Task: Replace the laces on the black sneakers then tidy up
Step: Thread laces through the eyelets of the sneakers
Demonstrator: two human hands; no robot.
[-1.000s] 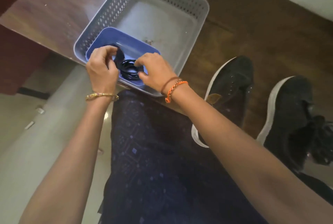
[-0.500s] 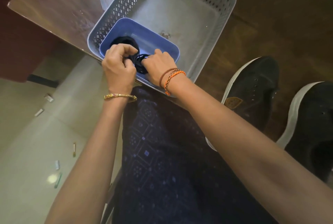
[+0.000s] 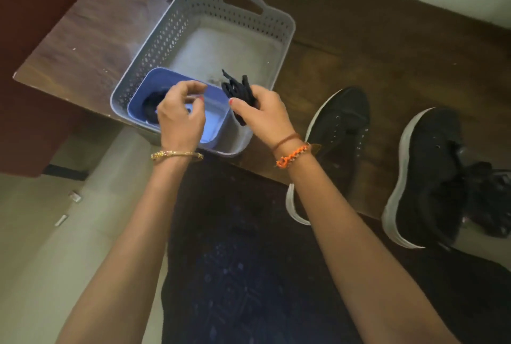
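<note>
Right hand [image 3: 262, 114] is clamping a bundled coil of black lace [image 3: 237, 92], lifting it above the grey perforated plastic basket [image 3: 279, 31] at the near edge of the dark wooden tabletop [image 3: 91, 31]. Left hand [image 3: 181, 115] is hovering over the small blue plastic tub [image 3: 218, 119] nested in the basket's near-left corner, fingers loosely curled, gripping nothing that can be made out. A second black lace coil [image 3: 152, 105] is lying inside the tub, partly hidden by that hand.

Two black knit sneakers with white soles are sitting near the tabletop's front edge, right of the basket: the nearer sneaker [image 3: 340, 133] is showing bare eyelets, no lace; the farther sneaker [image 3: 431, 172] is also looking unlaced, with a dark tangle [image 3: 489, 199] beside it, possibly old laces, too blurred to say.

Judgement: old laces appear out; new lace is only being fetched. Threading both shoes and tidying remain.
</note>
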